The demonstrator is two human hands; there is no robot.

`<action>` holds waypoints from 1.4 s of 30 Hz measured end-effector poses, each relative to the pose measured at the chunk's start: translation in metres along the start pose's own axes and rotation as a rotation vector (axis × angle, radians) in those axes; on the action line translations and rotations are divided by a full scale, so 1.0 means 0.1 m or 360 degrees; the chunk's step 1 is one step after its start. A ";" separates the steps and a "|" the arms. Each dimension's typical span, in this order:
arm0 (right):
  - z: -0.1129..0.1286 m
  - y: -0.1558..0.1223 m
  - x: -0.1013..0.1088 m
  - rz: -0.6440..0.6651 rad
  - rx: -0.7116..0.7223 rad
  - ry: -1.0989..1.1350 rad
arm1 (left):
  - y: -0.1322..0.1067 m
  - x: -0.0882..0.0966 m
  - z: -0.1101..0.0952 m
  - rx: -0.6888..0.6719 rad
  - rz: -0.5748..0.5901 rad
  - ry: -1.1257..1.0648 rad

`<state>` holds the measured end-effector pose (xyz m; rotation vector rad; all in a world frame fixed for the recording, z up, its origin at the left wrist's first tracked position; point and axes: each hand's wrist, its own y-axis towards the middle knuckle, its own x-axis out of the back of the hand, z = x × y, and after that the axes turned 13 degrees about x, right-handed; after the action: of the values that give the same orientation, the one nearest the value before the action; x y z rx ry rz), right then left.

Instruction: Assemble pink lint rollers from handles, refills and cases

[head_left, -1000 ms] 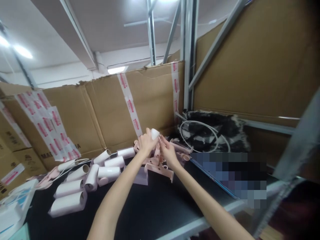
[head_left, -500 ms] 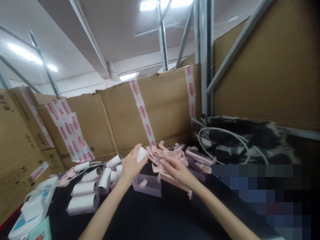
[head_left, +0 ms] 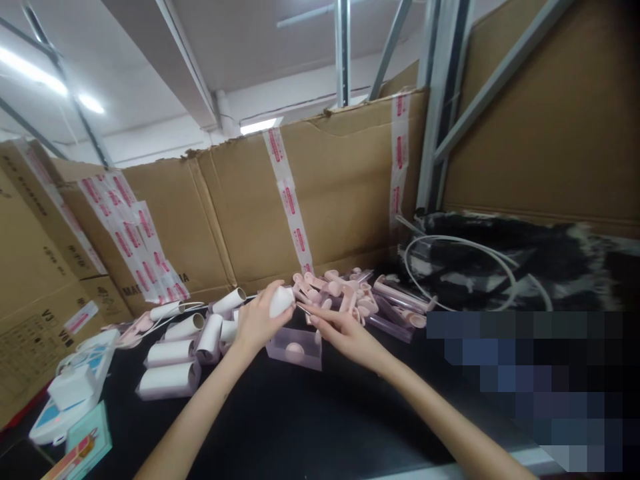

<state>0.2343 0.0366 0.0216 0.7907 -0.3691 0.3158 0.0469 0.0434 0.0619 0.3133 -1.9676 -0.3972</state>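
My left hand (head_left: 257, 321) is closed around a small white paper roll (head_left: 281, 301), held above the black table (head_left: 300, 420). My right hand (head_left: 340, 332) is just to its right, fingers pinched on a thin strip (head_left: 306, 310) that runs toward the roll. Under both hands lies a clear pink plastic case (head_left: 295, 349). Behind them is a heap of pink handles (head_left: 350, 293).
Several white rolls (head_left: 180, 347) lie at the left of the table. A white and blue device (head_left: 70, 393) and a card (head_left: 80, 447) sit near the left corner. Taped cardboard boxes (head_left: 250, 207) wall the back. A dark cloth with a white cable (head_left: 480, 267) lies right.
Both hands have come down and nearer to me with the roll. My right hand now pinches a strip off the roll. The camera has shifted, showing more of the left side.
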 end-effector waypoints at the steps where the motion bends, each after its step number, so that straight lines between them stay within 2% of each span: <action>1: -0.01 0.00 -0.01 -0.0019 0.0006 -0.0003 | -0.01 0.00 0.01 -0.0017 0.0035 0.0010; 6: -0.02 0.03 -0.04 -0.0164 0.0042 0.0013 | -0.13 -0.06 -0.05 -0.0089 0.0360 0.0020; 8: -0.01 0.03 -0.02 -0.0185 0.0006 0.0047 | -0.15 -0.07 -0.08 -0.0060 0.0413 -0.0005; 14: 0.01 0.01 0.03 -0.0053 -0.0037 0.0101 | -0.07 -0.01 -0.03 0.0052 0.0292 0.0031; 20: 0.07 0.01 0.04 -0.0027 -0.0027 0.0141 | -0.05 -0.01 0.00 0.0061 0.0316 0.0032; 28: 0.06 0.01 0.03 0.0046 -0.0049 0.0218 | -0.07 -0.06 0.05 -0.0066 0.0155 0.0303; 32: 0.02 -0.01 -0.05 0.0043 -0.0032 0.0296 | -0.11 -0.07 0.03 0.0013 0.0224 0.0499; 36: -0.02 -0.04 -0.08 0.0161 -0.0218 0.0306 | -0.20 0.06 -0.01 -0.0002 0.0394 0.0586; 39: -0.04 -0.06 -0.06 0.0189 -0.0329 0.0325 | -0.22 0.18 0.00 0.0019 0.0426 0.0551; 42: -0.01 -0.06 -0.05 0.0084 -0.0347 0.0428 | -0.16 0.23 0.03 0.0131 0.0391 0.0354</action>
<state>0.2324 0.0327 0.0151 0.5167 -0.1675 0.4186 0.0351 0.0201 0.0734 0.1572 -1.7795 -0.1169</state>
